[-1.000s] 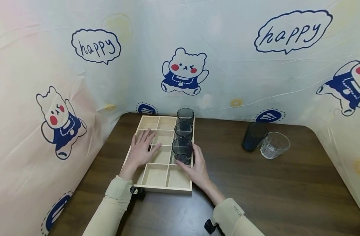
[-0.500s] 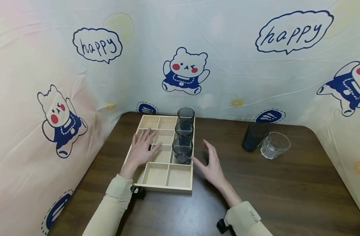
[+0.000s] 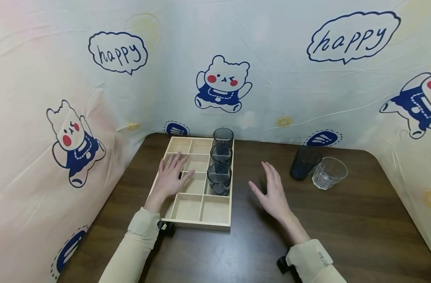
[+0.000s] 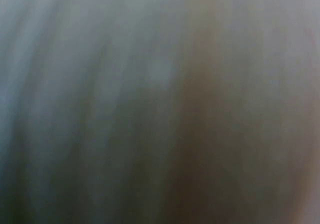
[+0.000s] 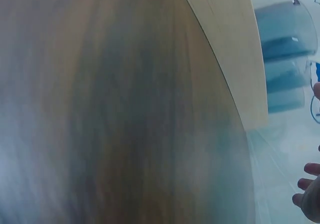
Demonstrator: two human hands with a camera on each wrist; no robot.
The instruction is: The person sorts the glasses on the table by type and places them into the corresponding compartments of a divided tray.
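One pale wooden tray [image 3: 215,211], divided into compartments, is lying left of the lower centre. Two hands are showing: the left hand [image 3: 168,181] is resting on the tray, fingers spread, gripping nothing; the right hand [image 3: 274,195], right of centre, is reaching over the brown table [image 3: 360,236], fingers extended, thumb apart, holding nothing. Three smoky, see-through, round-rimmed glasses [image 3: 219,184] are standing in line along the tray's right column. One darker glass [image 3: 305,164] and one clear glass [image 3: 326,177] are standing close together, middle right.
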